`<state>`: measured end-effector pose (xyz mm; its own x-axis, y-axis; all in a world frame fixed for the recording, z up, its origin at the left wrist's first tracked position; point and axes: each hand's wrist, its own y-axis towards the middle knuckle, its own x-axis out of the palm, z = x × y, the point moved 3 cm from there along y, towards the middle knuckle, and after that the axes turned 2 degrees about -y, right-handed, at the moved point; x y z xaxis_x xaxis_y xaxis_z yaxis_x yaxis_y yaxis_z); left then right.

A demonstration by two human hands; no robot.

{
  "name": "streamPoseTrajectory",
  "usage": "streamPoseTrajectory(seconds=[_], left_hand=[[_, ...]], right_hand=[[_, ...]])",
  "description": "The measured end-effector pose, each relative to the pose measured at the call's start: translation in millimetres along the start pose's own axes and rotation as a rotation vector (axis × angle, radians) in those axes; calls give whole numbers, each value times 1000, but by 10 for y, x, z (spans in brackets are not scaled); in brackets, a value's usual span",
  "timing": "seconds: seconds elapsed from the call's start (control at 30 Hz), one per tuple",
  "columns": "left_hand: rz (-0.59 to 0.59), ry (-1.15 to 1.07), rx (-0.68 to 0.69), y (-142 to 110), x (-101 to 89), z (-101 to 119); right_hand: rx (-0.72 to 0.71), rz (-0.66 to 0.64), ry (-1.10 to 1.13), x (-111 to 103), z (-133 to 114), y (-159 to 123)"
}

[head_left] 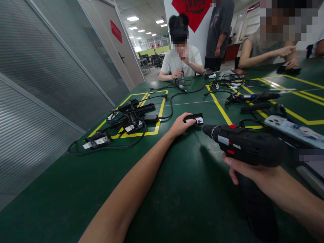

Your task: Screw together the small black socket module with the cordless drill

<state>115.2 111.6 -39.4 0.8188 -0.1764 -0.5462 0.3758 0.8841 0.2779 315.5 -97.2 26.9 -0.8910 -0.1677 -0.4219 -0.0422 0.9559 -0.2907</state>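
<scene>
My right hand [250, 168] is wrapped round the handle of a black cordless drill [243, 145] with red accents. The drill lies level above the table, its chuck pointing left. My left hand [181, 125] reaches forward and grips a small black part [194, 118] with a white and blue face, holding it by its left end. The drill's front end is close to this part's right side; a thin bit seems to reach towards it, but I cannot tell whether they touch.
On the green table [162, 189], a heap of black devices and cables [134, 116] lies left inside yellow tape. More cables, a black tool [253, 98] and a phone-like light-blue item [296, 130] are at right. A person in a white shirt [194, 55] sits opposite; others are at right.
</scene>
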Motion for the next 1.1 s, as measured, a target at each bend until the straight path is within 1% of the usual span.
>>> streamPoseTrajectory(seconds=[0.1,0.27,0.37,0.53,0.7,1.1], left_hand=[[-3,-4,-4,0,4,-1],[5,-8,-7,0,8,-6],[2,-13,-16,-2,7,-10],[3,-17,11,0,1,-14],[15,3,-14,6,4,-21],[7,-25,13,10,8,-34]], right_hand=[[15,24,13,5,-24,-10],[12,3,52,7,-15,-8],[14,-8,39,4,8,9],[-8,-16,15,-2,15,25],[-14,-5,-10,-8,13,11],[-30,-2,13,-12,7,3]])
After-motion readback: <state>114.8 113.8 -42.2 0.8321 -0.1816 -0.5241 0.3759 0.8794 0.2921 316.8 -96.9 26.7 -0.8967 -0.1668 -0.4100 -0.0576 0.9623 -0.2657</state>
